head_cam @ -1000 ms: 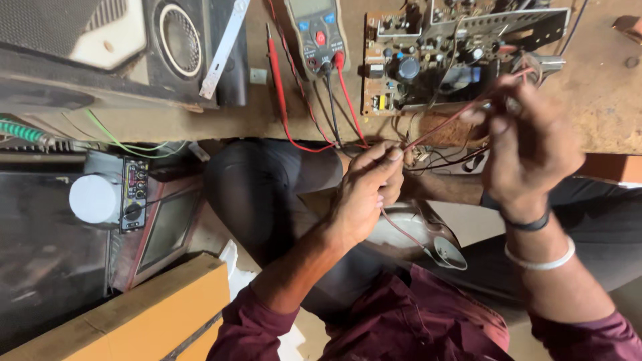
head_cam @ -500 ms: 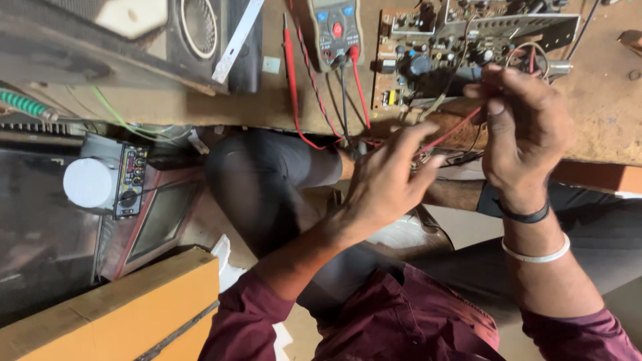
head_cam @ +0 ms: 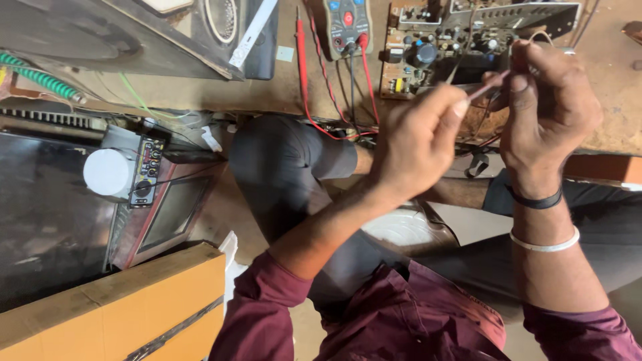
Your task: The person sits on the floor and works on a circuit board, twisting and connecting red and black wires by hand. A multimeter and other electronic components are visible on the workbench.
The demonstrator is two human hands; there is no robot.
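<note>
- Your left hand (head_cam: 418,144) is up in front of you, fingers curled in, thumb and forefinger pressed together on a thin reddish wire (head_cam: 487,85).
- Your right hand (head_cam: 545,107) sits just beside it, fingertips closed on the other stretch of that same wire, so the wire runs between the two hands.
- The wire is held above the edge of the wooden bench (head_cam: 622,80), right in front of the open circuit board (head_cam: 428,50); its far end is lost among the dark leads under your hands.
- On your right wrist there's a black band (head_cam: 533,198) and, lower down the forearm, a pale bangle (head_cam: 545,244).
- Left of the board lies a multimeter (head_cam: 346,23), its red probe lead (head_cam: 304,67) trailing down over the bench edge.
- Well off to your left stands a small screen in a reddish case (head_cam: 167,217), a white round cap (head_cam: 107,172) beside it, and a cardboard box (head_cam: 114,307) nearer you.
</note>
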